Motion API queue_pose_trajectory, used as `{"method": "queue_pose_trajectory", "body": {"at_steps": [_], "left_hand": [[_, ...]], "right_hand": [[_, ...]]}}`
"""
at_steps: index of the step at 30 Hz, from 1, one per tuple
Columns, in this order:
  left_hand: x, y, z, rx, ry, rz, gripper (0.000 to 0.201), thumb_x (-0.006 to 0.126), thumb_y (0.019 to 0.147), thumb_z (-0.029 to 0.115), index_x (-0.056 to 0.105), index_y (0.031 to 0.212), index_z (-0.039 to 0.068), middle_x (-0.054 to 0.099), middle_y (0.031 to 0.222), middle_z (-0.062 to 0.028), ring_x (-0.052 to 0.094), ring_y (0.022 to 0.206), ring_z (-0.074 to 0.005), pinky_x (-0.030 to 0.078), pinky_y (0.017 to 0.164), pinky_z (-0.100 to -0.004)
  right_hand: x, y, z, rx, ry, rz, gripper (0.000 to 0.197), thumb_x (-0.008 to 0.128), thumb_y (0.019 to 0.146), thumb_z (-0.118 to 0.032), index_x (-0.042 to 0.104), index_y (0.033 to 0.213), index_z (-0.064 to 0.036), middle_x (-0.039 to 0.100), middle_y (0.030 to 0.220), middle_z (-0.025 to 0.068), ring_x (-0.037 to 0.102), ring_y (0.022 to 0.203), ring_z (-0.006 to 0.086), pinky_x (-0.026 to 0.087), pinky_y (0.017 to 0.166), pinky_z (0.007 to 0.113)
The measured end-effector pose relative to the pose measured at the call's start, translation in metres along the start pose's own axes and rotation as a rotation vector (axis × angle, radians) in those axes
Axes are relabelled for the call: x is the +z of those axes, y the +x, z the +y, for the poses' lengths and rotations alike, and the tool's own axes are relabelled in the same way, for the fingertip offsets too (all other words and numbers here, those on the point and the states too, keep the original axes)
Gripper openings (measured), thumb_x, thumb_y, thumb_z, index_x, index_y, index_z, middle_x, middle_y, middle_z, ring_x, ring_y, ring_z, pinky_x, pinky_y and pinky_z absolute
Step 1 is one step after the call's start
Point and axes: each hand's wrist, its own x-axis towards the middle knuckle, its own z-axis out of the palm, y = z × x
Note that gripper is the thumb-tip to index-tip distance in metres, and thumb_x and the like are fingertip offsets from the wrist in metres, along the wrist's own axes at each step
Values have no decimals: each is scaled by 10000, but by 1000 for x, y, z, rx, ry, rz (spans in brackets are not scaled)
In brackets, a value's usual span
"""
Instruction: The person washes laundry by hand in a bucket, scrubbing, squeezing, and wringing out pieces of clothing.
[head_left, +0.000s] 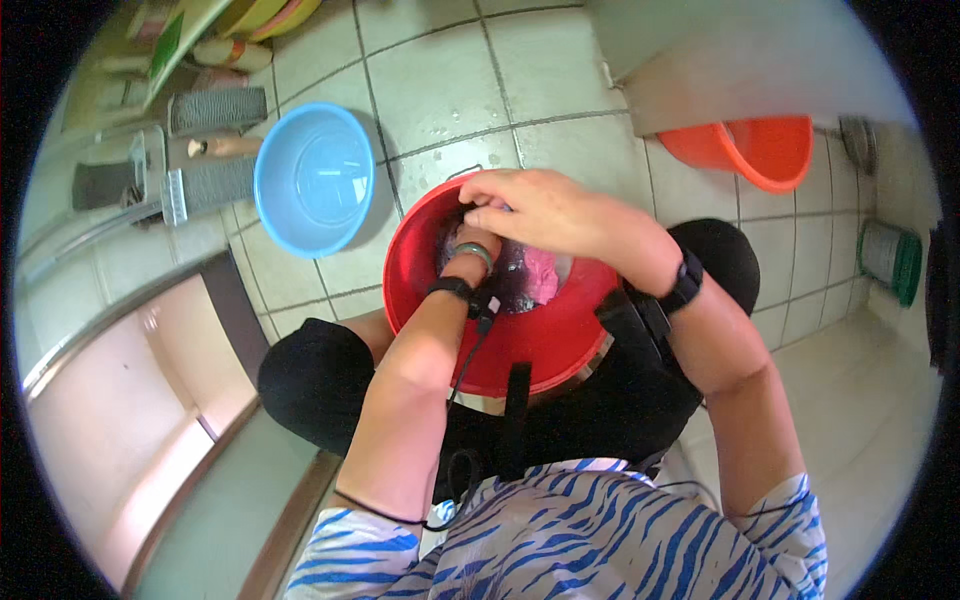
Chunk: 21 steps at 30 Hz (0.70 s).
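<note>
Floor: pale square tiles [440, 75] with dark grout, wet in spots; a person squats over it, knees in black either side of a basin.
Red basin: [540, 350] round, on the floor between the knees, holding dark wet cloth and water.
Blue basin: [315, 178] just beside the red one, up and to the left, with only water showing.
Orange basin: [765, 150] well apart at upper right, half under a grey edge.
Right hand: [540, 208] over the red basin's far rim, fingers curled tight on the dark cloth [510, 275].
Left hand: [470, 255] down inside the basin, mostly hidden by the right; its grip cannot be told.
Pink cloth: [542, 280] beside the dark cloth, in the water.
</note>
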Motion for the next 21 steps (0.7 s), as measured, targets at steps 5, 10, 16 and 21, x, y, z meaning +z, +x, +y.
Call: {"method": "queue_pose_trajectory", "body": {"at_steps": [5, 10, 16, 21], "left_hand": [[-31, -72, 41, 17, 69, 205, 405, 551, 773, 203, 487, 1133, 27, 470, 1114, -240, 483, 1036, -397, 400, 897, -418], [-96, -171, 68, 184, -218, 281, 260, 592, 748, 193, 518, 898, -6, 528, 874, -177, 522, 828, -314, 421, 732, -373], [-116, -234, 116, 101, -187, 239, 306, 596, 761, 158, 480, 1009, 22, 529, 888, -163, 536, 845, -270, 430, 762, -343], [-37, -135, 90, -256, 379, 35, 595, 574, 786, 272, 334, 1330, 249, 365, 1280, -165, 371, 1168, -372, 332, 916, -536]], "right_hand": [[-9, -12, 7, 31, -248, 42, 356, 490, 838, -312, 554, 1048, -32, 609, 963, 171, 569, 898, 330, 445, 773, 395], [-14, -24, -8, 2, -289, 68, 344, 494, 830, -306, 563, 1035, -38, 610, 936, 171, 569, 884, 334, 444, 768, 398], [-23, -44, -15, -39, -223, 117, 320, 494, 833, -273, 561, 1028, -30, 599, 951, 177, 567, 877, 340, 443, 768, 411], [-29, -48, -6, 6, -454, 237, 273, 503, 826, -275, 571, 919, -28, 605, 876, 167, 579, 834, 343, 464, 737, 423]]}}
